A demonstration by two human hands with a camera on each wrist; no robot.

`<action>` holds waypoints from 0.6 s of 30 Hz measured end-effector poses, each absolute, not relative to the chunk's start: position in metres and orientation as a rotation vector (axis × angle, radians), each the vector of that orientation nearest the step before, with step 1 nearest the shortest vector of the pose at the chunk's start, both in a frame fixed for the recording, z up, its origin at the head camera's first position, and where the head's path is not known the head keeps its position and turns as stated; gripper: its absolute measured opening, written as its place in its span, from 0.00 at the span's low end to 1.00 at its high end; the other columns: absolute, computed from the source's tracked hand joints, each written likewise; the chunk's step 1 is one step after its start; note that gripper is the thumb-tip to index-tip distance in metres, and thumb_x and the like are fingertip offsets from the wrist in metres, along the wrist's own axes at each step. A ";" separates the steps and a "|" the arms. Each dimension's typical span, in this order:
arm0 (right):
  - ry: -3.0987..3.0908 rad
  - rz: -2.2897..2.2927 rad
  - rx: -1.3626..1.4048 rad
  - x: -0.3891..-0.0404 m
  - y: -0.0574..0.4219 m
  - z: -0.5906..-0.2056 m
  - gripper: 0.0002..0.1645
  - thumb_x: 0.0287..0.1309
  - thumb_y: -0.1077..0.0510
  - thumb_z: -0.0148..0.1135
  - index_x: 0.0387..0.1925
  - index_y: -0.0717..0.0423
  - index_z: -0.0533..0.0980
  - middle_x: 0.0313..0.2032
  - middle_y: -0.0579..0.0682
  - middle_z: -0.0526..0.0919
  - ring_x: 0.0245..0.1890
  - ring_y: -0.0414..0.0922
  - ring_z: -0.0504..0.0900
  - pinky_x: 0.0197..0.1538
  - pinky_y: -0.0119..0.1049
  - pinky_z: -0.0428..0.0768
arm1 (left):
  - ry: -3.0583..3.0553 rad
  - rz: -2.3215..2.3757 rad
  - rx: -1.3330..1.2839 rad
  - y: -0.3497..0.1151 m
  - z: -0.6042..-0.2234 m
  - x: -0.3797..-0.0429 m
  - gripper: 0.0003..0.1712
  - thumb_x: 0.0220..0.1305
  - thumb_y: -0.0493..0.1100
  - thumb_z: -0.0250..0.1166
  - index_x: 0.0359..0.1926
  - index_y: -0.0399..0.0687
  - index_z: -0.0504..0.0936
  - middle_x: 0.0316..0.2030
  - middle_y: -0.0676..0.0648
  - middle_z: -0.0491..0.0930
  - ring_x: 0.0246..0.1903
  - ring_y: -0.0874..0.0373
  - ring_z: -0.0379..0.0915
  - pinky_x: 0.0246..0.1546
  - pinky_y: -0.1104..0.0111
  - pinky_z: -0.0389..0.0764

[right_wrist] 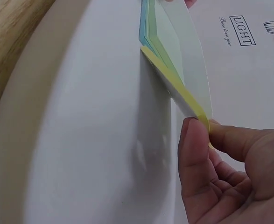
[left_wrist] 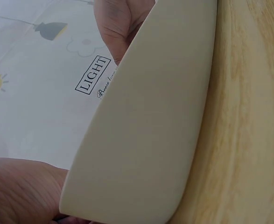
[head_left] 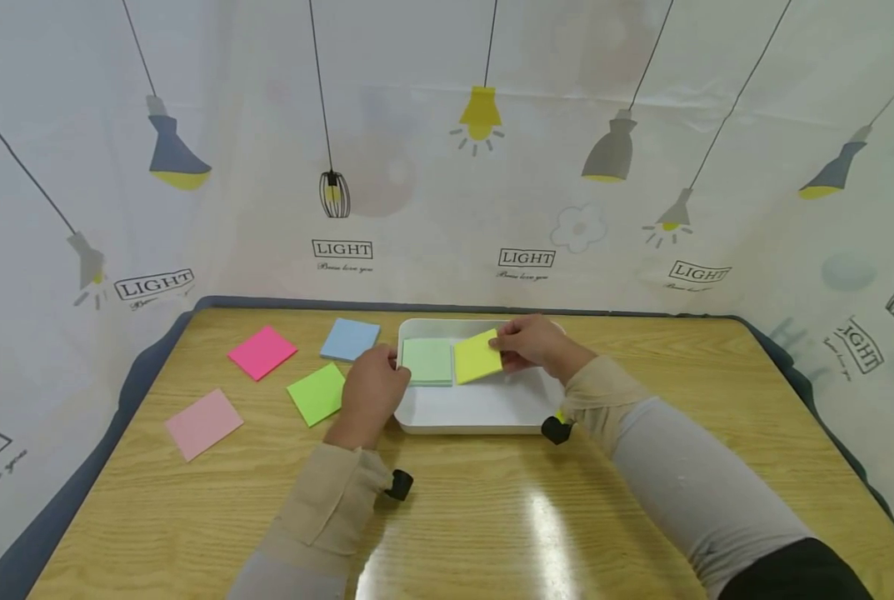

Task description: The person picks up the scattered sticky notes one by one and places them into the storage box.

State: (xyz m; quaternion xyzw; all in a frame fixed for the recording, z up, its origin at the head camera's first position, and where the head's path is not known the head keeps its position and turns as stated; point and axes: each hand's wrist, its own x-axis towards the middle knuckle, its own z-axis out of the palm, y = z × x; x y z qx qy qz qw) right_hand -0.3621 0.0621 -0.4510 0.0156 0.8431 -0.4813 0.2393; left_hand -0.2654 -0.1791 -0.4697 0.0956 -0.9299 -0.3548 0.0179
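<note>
"Yellow pad [head_left: 478, 357]: where is it sitting, and how far along is the work looking?"

"It's tilting just left of the right hand [head_left: 536, 343], above the floor of the white tray [head_left: 484, 408], which is lying between both hands. Beyond that pad's far edge, a pale green stack [head_left: 427, 362] is already resting inside, showing a blue layer from the right wrist. Judging by that, the work is running roughly midway."

"What's being left outside?"

"Four, it seems. A blue pad [head_left: 350, 339] is lying beyond the left hand [head_left: 375, 387], a lime green pad [head_left: 317, 393] just to its left, and a bright pink pad [head_left: 262, 352] and a pale pink pad [head_left: 205, 424] farther left."

"And the hands?"

"The right one is pinching the yellow pad's nearest edge between thumb and forefinger. The left one seems to be gripping the tray's end wall, which is hiding some fingers."
</note>
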 end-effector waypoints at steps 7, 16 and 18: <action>2.345 -1.225 0.040 -0.367 0.059 -0.458 0.13 0.52 0.56 0.66 0.36 0.59 0.75 0.28 0.54 0.81 0.25 0.46 0.81 0.29 0.35 0.83 | -2.879 -1.108 0.290 -0.179 -0.471 -0.265 0.15 0.60 0.43 0.55 0.46 0.44 0.77 0.31 0.47 0.76 0.30 0.54 0.69 0.28 0.63 0.71; 2.468 -0.998 -0.071 -0.367 0.061 -0.463 0.13 0.51 0.55 0.67 0.32 0.60 0.75 0.23 0.55 0.83 0.23 0.47 0.82 0.27 0.36 0.82 | -2.885 -1.104 0.298 -0.179 -0.472 -0.266 0.15 0.59 0.43 0.55 0.46 0.45 0.77 0.30 0.48 0.76 0.29 0.54 0.69 0.27 0.63 0.71; 2.489 -0.971 -0.091 -0.366 0.062 -0.464 0.12 0.51 0.56 0.67 0.32 0.60 0.75 0.23 0.55 0.84 0.23 0.47 0.82 0.27 0.36 0.82 | -2.888 -1.102 0.302 -0.179 -0.472 -0.267 0.15 0.59 0.43 0.55 0.46 0.45 0.77 0.31 0.48 0.76 0.29 0.54 0.69 0.27 0.63 0.71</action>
